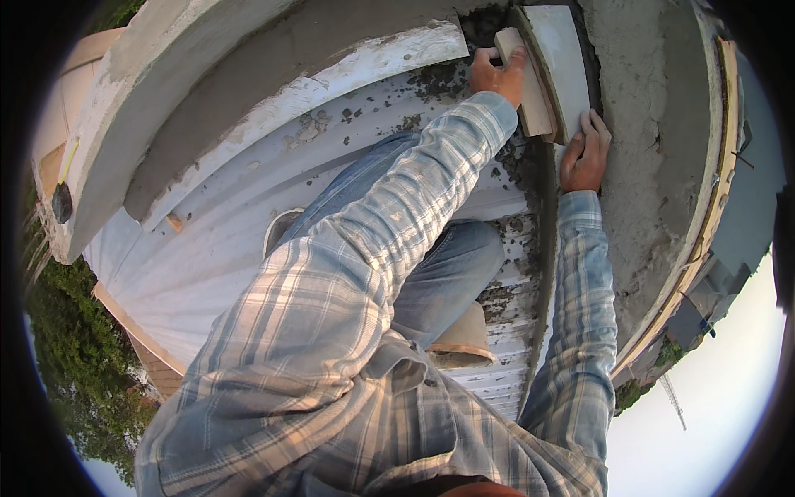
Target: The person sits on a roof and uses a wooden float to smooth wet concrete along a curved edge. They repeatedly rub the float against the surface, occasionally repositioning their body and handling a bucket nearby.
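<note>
Ribbed metal sheeting (224, 240) spreads left of and nearer to me than the pale slab (563, 62), my landmark; a rough concrete wall (654, 166) runs along its right, and a curved, mortar-smeared white strip (356, 70) lies to its left. The slab itself sits at the wall's foot, lengthwise away from me. I judge it stiff, fairly heavy and liable to chip at its corners, best held by both long edges, and gritty more than slick. Against its left side stands a squared wooden block (537, 108), probably lighter and tougher, easily pinched across its narrow width. My left hand (498, 79) is partly closed, thumb and fingers holding that block towards its far end. My right hand (586, 157) is loosely bent at the slab's near right corner; whether it grips, I cannot tell. Mortar crumbs (439, 79) dot the sheeting left of the slab.
</note>
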{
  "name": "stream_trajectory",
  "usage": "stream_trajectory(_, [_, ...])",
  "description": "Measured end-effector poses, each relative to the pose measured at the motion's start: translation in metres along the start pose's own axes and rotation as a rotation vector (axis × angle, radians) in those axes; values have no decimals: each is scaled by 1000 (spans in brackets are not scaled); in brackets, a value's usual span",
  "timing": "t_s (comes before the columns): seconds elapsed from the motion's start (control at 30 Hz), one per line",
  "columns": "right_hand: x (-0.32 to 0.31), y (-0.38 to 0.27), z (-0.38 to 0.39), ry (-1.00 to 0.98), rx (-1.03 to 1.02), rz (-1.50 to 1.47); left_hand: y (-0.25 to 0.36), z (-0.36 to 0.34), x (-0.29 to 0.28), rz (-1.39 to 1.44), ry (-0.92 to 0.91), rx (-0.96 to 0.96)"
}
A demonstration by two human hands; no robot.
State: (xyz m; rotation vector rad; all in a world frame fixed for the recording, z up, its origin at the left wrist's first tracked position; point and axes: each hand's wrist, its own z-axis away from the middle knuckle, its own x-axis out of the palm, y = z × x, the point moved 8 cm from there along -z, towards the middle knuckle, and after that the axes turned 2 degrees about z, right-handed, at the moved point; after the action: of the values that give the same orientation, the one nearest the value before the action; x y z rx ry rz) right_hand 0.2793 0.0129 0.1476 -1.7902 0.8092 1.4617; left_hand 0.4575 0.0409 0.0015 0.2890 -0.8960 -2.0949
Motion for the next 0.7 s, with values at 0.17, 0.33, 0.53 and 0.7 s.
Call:
stream_trajectory(0.17, [1,13,8,-20,19,-9,-38,63,8,-32,-140,-159])
stream_trajectory(0.33, [1,17,12,-3,4,-17,-11,51,10,78,-150,35])
stream_trajectory(0.53, [-5,-1,5,-1,-8,-32,19,5,1,-22,-85,63])
stream_trajectory(0.7, [-7,-5,4,-4,13,-24,-5,-2,-1,-42,-19,33])
